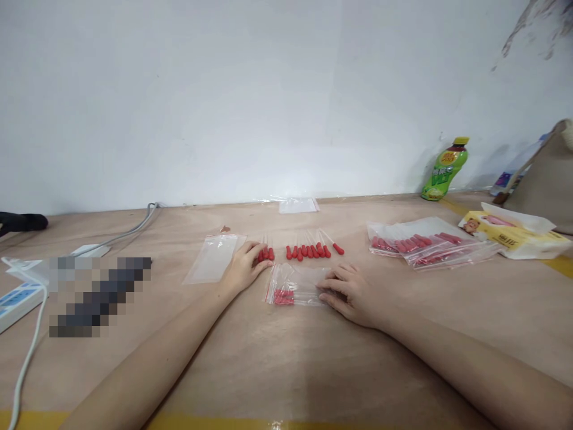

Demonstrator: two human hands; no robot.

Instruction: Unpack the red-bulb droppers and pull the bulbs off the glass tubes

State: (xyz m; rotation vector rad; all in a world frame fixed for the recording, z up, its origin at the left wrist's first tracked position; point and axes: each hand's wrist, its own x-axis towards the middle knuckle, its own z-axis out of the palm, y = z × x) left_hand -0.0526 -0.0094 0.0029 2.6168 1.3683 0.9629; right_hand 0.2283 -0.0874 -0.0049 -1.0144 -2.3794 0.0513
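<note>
A row of several clear droppers with red bulbs (313, 249) lies on the wooden table (286, 358). My left hand (244, 266) rests at the row's left end, its fingers curled over three of the red bulbs. In front of the row lies a small clear zip bag (293, 285) with red-bulbed droppers inside. My right hand (347, 292) lies on the bag's right end, fingers bent and pressing it down. An empty clear bag (213, 258) sits just left of my left hand.
Several filled bags of droppers (425, 246) lie at the right, beside a yellow tissue pack (510, 234) and a green bottle (445, 170) by the wall. More clear bags (298, 205) lie at the back. A white power strip (18, 298) and cable (27, 364) are at the left.
</note>
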